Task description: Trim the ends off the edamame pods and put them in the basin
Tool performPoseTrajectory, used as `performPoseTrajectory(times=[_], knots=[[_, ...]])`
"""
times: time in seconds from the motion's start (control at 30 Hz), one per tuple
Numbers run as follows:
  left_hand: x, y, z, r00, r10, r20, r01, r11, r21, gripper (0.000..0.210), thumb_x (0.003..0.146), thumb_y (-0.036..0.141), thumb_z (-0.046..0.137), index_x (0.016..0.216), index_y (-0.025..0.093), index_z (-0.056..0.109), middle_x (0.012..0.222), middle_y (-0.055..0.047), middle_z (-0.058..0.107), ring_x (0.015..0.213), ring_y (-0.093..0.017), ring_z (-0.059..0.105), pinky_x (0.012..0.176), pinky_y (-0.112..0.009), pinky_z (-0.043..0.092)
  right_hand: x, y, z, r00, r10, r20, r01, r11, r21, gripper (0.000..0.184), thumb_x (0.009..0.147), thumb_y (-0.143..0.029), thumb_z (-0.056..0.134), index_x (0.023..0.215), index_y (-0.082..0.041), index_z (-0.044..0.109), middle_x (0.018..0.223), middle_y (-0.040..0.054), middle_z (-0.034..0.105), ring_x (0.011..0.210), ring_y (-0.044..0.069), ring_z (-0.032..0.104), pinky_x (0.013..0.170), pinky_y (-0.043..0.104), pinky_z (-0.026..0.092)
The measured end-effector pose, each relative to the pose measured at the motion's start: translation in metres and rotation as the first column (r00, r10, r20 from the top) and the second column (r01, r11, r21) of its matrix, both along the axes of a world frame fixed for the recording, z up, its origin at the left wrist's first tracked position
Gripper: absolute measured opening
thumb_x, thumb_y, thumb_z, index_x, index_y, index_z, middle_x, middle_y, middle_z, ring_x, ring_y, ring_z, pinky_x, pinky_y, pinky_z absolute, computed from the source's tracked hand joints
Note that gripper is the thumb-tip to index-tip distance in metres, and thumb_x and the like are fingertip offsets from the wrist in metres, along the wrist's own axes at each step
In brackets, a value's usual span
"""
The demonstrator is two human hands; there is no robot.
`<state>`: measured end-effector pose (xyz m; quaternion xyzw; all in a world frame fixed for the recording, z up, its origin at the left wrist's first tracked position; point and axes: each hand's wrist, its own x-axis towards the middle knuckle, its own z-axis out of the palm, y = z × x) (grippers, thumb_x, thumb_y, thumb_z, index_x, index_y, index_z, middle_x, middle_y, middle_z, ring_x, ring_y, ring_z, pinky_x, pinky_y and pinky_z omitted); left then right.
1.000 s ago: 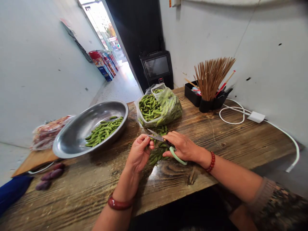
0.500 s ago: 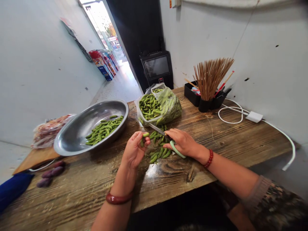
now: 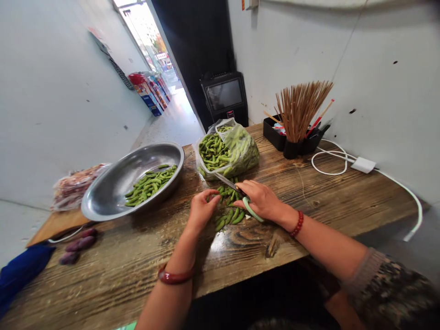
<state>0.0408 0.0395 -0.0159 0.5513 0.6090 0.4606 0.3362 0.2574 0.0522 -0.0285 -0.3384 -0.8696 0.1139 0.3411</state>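
My right hand [image 3: 259, 199] grips a pair of scissors [image 3: 248, 207] with pale green handles, the blades pointing up and left toward a clear plastic bag [image 3: 245, 153] full of green soybean pods. My left hand [image 3: 202, 208] is at the left edge of a small pile of soybean pods [image 3: 227, 195] on the table. Its thumb and forefinger are curved and slightly apart, with no pod visible between them. More pods [image 3: 236, 216] lie just below the scissors. To the left, a wide steel basin [image 3: 110, 195] holds trimmed-looking soybean pods [image 3: 151, 183].
A black holder [image 3: 292, 150] with a bunch of brown sticks [image 3: 302, 112] stands at the back right, near a white cable and adapter [image 3: 363, 165]. Purple, potato-like things [image 3: 80, 244] and a blue cloth [image 3: 25, 270] lie at left on the wooden table [image 3: 137, 270]. A bagged pinkish mass [image 3: 77, 185] sits behind.
My left hand has moved right and turned down to the pile; the soybean pod it held is no longer in view. My right hand keeps the scissors in nearly the same place.
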Motion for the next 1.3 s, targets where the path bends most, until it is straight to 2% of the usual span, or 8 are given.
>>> performPoseTrajectory(times=[0.1,0.3,0.4,0.53,0.63,0.73,0.97,1.3], knots=[[0.006,0.006,-0.005,0.994,0.011,-0.106,-0.006,0.999,0.048,0.010,0.057,0.020,0.078,0.066,0.018,0.074,0.051,0.002,0.057,0.051,-0.012,0.044,0.053,-0.023,0.033,-0.001,-0.002,0.002,1.000,-0.001,0.025,0.001,1.000,-0.002,0.039,0.088,-0.038,0.064,0.117,-0.015,0.053,0.100,0.0104,0.062,0.094,0.024,0.057,0.080,0.036,0.049],[0.010,0.007,-0.003,0.999,0.011,-0.032,-0.010,0.999,0.043,0.005,0.063,0.020,0.074,0.066,0.018,0.072,0.057,0.001,0.060,0.054,-0.012,0.047,0.053,-0.022,0.035,-0.001,-0.001,0.001,0.999,-0.007,0.033,0.006,1.000,0.010,0.039,0.088,-0.039,0.063,0.117,-0.015,0.053,0.100,0.0105,0.062,0.094,0.024,0.056,0.081,0.036,0.048],[0.006,0.002,0.002,0.981,0.039,0.191,-0.029,0.998,-0.056,0.016,0.066,0.028,0.075,0.075,0.016,0.069,0.054,0.005,0.054,0.045,-0.007,0.039,0.044,-0.018,0.028,0.000,-0.001,0.001,0.999,-0.010,0.033,0.010,1.000,0.007,0.040,0.088,-0.041,0.063,0.117,-0.015,0.053,0.101,0.0107,0.062,0.095,0.024,0.056,0.081,0.036,0.049],[0.003,-0.004,0.012,0.845,0.034,0.534,0.046,0.989,-0.137,0.027,0.065,0.030,0.076,0.079,0.016,0.058,0.061,0.004,0.058,0.041,-0.003,0.036,0.036,-0.014,0.021,-0.001,-0.001,0.002,0.999,0.004,0.052,-0.004,1.000,0.001,0.040,0.088,-0.041,0.063,0.116,-0.014,0.054,0.099,0.0104,0.062,0.093,0.024,0.057,0.079,0.035,0.049],[0.003,-0.006,0.018,0.768,0.004,0.641,0.111,0.984,-0.140,0.025,0.066,0.025,0.073,0.078,0.015,0.054,0.079,-0.003,0.067,0.045,-0.003,0.044,0.035,-0.013,0.025,-0.001,-0.002,0.002,0.997,0.027,0.069,-0.027,1.000,-0.005,0.040,0.087,-0.040,0.064,0.116,-0.014,0.054,0.098,0.0098,0.062,0.092,0.023,0.057,0.078,0.034,0.049],[0.004,-0.008,0.022,0.695,0.000,0.719,0.130,0.984,-0.125,0.020,0.068,0.022,0.070,0.078,0.014,0.054,0.081,-0.004,0.067,0.046,-0.004,0.047,0.033,-0.013,0.027,-0.002,-0.003,0.001,0.996,0.037,0.083,-0.036,0.999,-0.010,0.039,0.087,-0.039,0.065,0.116,-0.015,0.054,0.098,0.0091,0.062,0.092,0.023,0.057,0.079,0.034,0.048],[-0.001,-0.009,0.024,0.628,0.053,0.777,0.057,0.992,-0.114,0.017,0.070,0.019,0.068,0.080,0.014,0.055,0.075,0.001,0.062,0.048,-0.005,0.050,0.032,-0.013,0.027,-0.003,-0.005,0.000,0.994,0.042,0.098,-0.040,0.999,-0.016,0.036,0.086,-0.035,0.067,0.114,-0.015,0.057,0.097,0.0092,0.063,0.090,0.022,0.057,0.077,0.033,0.048],[-0.008,-0.007,0.021,0.665,0.050,0.745,0.000,0.998,-0.067,0.028,0.063,0.019,0.076,0.083,0.015,0.057,0.068,0.005,0.058,0.045,-0.002,0.041,0.035,-0.012,0.025,-0.003,-0.003,-0.005,0.996,0.086,0.009,-0.086,0.996,0.028,0.040,0.086,-0.038,0.065,0.117,-0.014,0.055,0.096,0.0096,0.063,0.088,0.023,0.057,0.077,0.034,0.049]])
